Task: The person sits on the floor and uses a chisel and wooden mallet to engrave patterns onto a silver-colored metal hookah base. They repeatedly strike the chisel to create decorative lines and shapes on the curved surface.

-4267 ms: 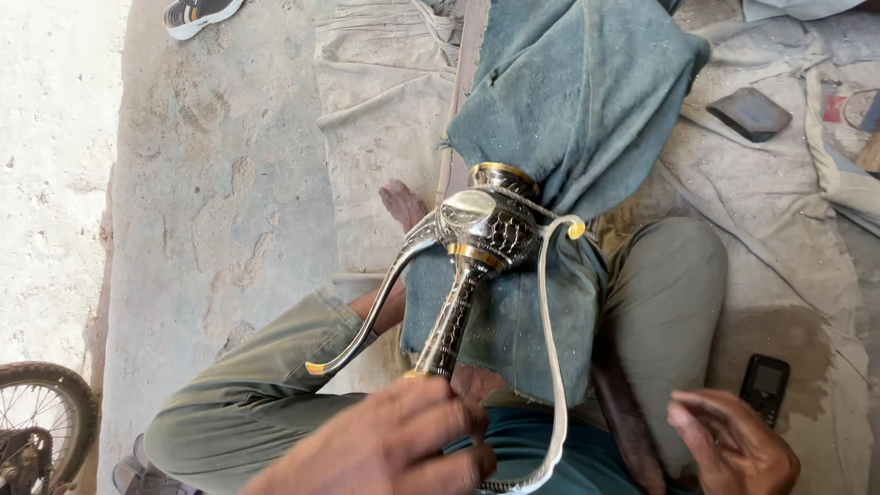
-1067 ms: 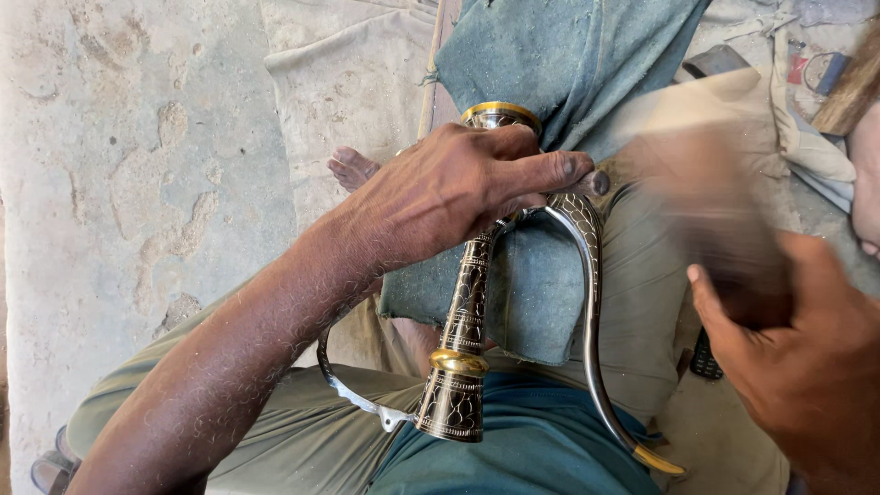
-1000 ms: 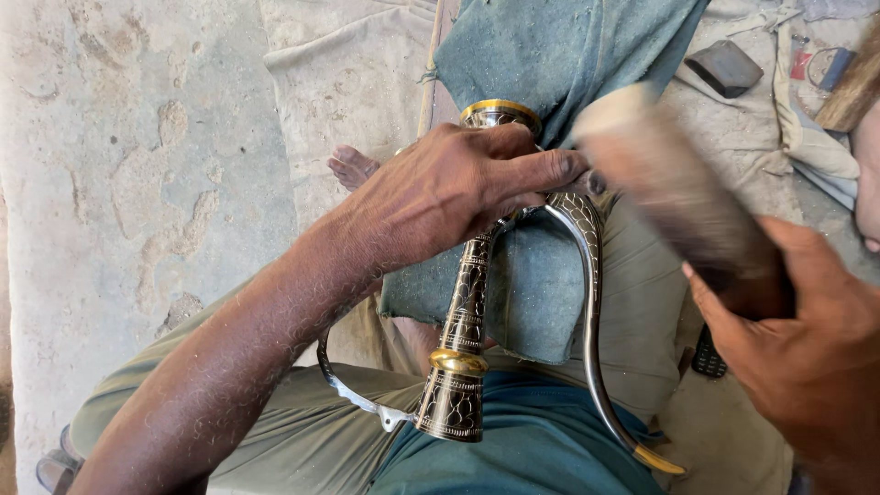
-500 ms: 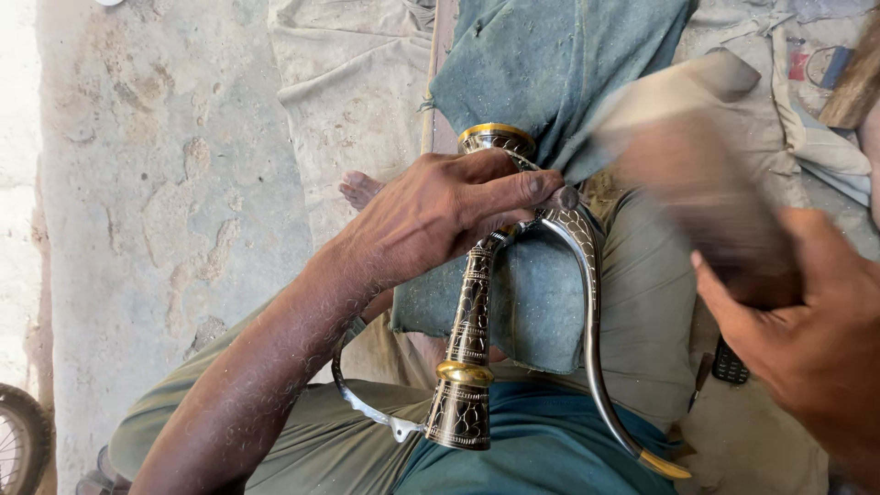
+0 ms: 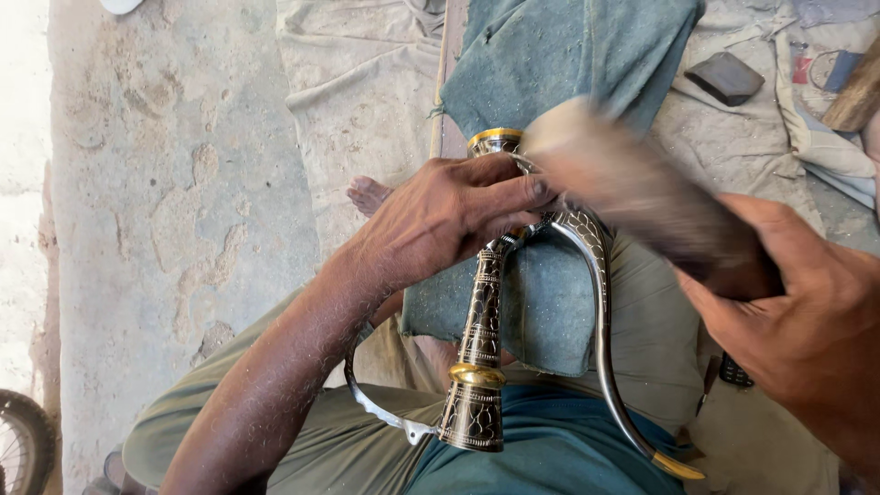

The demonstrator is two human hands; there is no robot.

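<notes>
Brass-and-black metalwork: ornate engraved vessel (image 5: 486, 312) with gold bands, slanted across the lap, foot end toward the body, mouth end away.
Left grip: left hand (image 5: 440, 215) closed round the vessel's upper body, fingers wrapped over it, thumb side toward the wearer.
Right grip: right hand (image 5: 807, 321) closed round the near end of a brush (image 5: 632, 188), its pale far end blurred, meeting the vessel just right of the left grip's fingertips.
Curved spout: long engraved spout (image 5: 600, 330) arcing from below the left grip down toward the body, ending in a gold tip, left of the right grip.
Thin handle: slim silvery handle (image 5: 380, 412) curving below the left forearm, joined near the vessel's foot.
Padding: blue-green cloth (image 5: 568, 55) under the vessel, stretching beyond the left grip and over the knee.
Legs: olive trousers (image 5: 302, 440) under both grips; bare foot (image 5: 371, 194) just left of the left grip.
Floor: dusty canvas sheet (image 5: 357, 101) beyond the left grip on rough concrete floor (image 5: 165, 183).
Beyond right grip: dark flat block (image 5: 726, 78) on the sheet; wooden handle (image 5: 857, 92) at the far right edge.
Corner: wheel (image 5: 23, 445) at far left, well apart from both grips.
</notes>
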